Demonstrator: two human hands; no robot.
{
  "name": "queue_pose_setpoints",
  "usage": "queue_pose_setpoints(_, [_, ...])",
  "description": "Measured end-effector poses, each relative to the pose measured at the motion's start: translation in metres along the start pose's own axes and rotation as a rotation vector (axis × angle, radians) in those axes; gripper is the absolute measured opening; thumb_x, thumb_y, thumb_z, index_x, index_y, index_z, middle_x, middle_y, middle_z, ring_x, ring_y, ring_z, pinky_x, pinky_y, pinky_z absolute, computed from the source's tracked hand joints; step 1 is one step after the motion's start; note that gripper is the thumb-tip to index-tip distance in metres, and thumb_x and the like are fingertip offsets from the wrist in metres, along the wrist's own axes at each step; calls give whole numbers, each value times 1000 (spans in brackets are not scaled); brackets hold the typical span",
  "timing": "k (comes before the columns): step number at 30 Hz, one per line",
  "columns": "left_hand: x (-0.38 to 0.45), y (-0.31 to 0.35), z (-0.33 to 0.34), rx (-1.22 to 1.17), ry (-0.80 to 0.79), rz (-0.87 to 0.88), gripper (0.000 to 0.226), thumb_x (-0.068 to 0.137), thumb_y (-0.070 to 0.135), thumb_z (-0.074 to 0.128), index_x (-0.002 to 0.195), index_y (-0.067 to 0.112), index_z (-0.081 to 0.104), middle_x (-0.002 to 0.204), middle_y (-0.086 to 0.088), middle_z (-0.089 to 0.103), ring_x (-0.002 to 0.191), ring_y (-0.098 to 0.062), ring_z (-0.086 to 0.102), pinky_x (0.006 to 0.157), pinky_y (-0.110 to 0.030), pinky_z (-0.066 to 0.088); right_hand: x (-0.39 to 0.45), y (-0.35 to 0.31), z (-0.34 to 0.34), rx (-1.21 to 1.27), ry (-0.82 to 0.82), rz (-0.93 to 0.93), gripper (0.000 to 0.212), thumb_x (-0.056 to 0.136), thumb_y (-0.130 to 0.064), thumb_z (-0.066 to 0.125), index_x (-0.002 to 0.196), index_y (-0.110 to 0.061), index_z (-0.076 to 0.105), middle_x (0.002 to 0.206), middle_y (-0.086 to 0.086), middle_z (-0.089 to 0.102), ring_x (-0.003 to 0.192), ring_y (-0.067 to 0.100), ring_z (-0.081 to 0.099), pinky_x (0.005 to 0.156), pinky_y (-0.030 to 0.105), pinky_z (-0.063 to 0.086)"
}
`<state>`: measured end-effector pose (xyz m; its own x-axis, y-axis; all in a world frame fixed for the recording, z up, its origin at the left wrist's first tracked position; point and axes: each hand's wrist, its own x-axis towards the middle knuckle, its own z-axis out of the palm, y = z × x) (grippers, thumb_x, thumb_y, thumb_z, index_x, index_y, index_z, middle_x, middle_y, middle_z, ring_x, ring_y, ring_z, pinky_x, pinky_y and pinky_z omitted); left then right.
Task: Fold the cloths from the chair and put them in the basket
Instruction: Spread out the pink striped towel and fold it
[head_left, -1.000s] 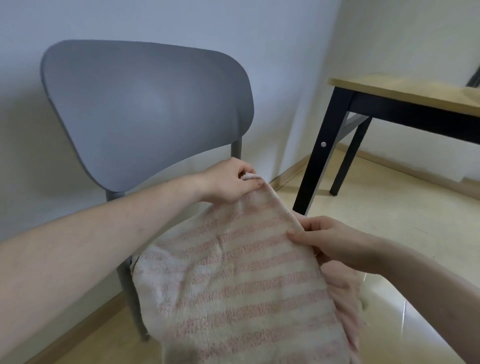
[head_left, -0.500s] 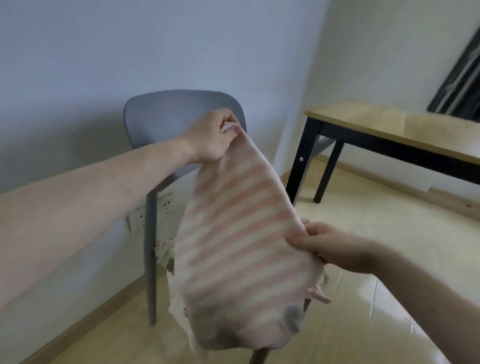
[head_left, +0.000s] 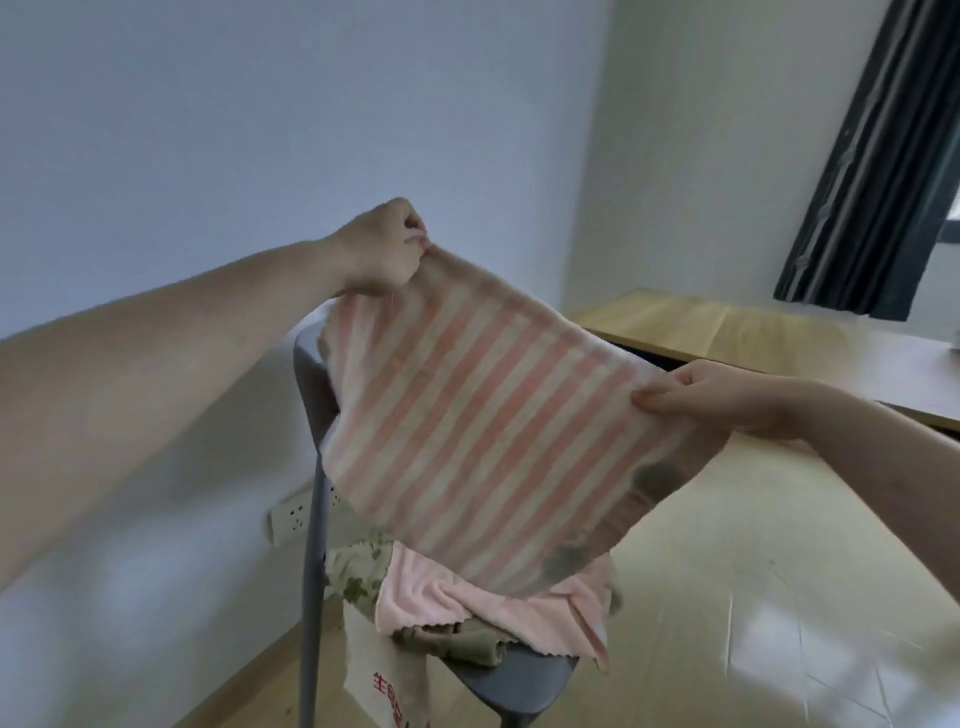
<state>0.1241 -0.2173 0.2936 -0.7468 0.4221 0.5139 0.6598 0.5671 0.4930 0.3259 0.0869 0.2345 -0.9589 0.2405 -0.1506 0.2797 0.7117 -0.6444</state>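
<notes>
1. Up in the air, in front of the grey plastic chair (head_left: 317, 395), hangs a big pink and cream striped cloth (head_left: 483, 431). It is spread out flat and tilted, and dark smudges show near its low edge.
2. On the chair seat lies a heap of other cloths: a soft plain pink cloth (head_left: 498, 597), a green patterned cloth (head_left: 358, 577), and a white cloth with red writing (head_left: 384, 686) hanging off the edge.
3. A wooden table with a dark frame (head_left: 727, 332) stands behind, near a dark curtain (head_left: 878, 171).
4. The left hand (head_left: 382, 249) pinches the striped cloth's top corner, fingers closed tight.
5. The right hand (head_left: 711, 397) pinches the other corner, fingers closed on it.
</notes>
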Motion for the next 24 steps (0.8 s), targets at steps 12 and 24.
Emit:
queue_pose_setpoints(12, [-36,-21,26,387,-590,-45,16,98,10,56,105,25,58,107,7,63,95,-12,59,81,-27,47,-3,33,-16,42,298,-23,35,83,-57,79,91,-23,84,102,8,79,103,30,72,100,50,57])
queue_pose_setpoints(24, [-36,42,104,285,-545,164,63,91,23,66,149,24,42,146,4,48,131,-18,50,91,-27,48,19,-13,-18,401,428,-139,17,89,-12,80,104,-5,76,97,6,75,83,15,71,79,31,62])
